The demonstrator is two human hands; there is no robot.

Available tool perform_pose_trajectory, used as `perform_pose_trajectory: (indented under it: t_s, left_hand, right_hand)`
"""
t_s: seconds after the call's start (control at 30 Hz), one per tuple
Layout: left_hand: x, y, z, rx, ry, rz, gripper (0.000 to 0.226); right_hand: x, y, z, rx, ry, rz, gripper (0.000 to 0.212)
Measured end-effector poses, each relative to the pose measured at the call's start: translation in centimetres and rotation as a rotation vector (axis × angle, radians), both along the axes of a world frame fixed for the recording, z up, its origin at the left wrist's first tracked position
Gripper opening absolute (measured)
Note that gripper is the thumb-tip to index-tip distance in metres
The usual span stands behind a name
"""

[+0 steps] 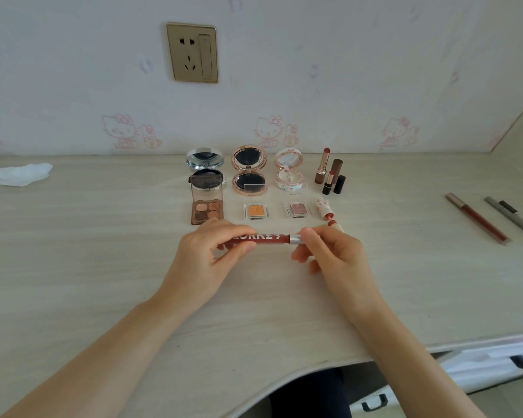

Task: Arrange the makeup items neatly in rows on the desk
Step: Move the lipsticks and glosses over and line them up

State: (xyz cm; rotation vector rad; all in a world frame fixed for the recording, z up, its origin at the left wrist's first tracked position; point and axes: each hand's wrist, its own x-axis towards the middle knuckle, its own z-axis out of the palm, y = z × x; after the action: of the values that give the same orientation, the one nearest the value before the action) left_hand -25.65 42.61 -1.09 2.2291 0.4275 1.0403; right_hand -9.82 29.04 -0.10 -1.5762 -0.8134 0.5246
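My left hand (212, 251) grips the red lip gloss tube (269, 238) by its body, held level above the desk (103, 267). My right hand (326, 251) pinches the tube's silver cap end. Behind them stand three open compacts: silver (205, 164), rose-gold (249, 170) and white (289, 170). In front of those lie an eyeshadow palette (206, 206), an orange pan (256, 211) and a pink pan (297, 209). Lipsticks (329, 173) stand at the right of the back row. An opened patterned lipstick (325, 210) lies beside my right hand.
A red lip pencil (477, 218) and grey pencils (514, 218) lie at the desk's right. A crumpled tissue (18, 174) rests at the far left. The wall with a socket (192, 52) is behind. The desk's curved front edge is near my body.
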Motion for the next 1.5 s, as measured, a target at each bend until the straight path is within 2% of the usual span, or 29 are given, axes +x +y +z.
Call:
perform_pose_trajectory:
  t_s: [0.13, 0.27, 0.4, 0.47, 0.53, 0.67, 1.03, 1.3, 1.5]
  left_hand:
    - [0.0, 0.0, 0.0, -0.009, 0.007, 0.001, 0.023]
    - [-0.1, 0.2, 0.0, -0.018, -0.002, 0.006, 0.022]
    - [-0.1, 0.2, 0.2, -0.032, -0.022, 0.01, 0.021]
    - [-0.1, 0.2, 0.2, -0.042, -0.029, 0.009, 0.02]
    - [-0.1, 0.2, 0.2, -0.048, -0.026, 0.009, 0.019]
    - [-0.1, 0.1, 0.2, -0.061, -0.012, 0.005, 0.019]
    - [0.0, 0.2, 0.2, -0.113, -0.012, 0.018, 0.019]
    - [0.0, -0.3, 0.3, -0.029, 0.009, 0.05, 0.033]
    - [1.2, -1.8, 0.8, 0.064, 0.012, -0.043, 0.04]
  right_hand:
    - [0.3, 0.0, -0.4, 0.018, -0.032, -0.014, 0.01]
    - [0.6, -0.3, -0.3, 0.045, -0.026, 0.026, 0.018]
    - [0.3, -0.1, -0.1, 0.03, 0.028, -0.048, 0.007]
    - [0.1, 0.0, -0.2, -0.015, 0.001, -0.051, 0.018]
    - [0.0, 0.0, 0.0, -0.028, -0.015, -0.052, 0.019]
    - [0.1, -0.1, 0.2, 0.028, 0.054, -0.057, 0.01]
    - [0.3, -0.5, 0.5, 0.196, 0.123, -0.102, 0.022]
    - [0.9, -0.4, 0.7, 0.262, 0.173, -0.164, 0.022]
    - [3.6, -1.3, 2.3, 0.218, 0.228, -0.168, 0.019]
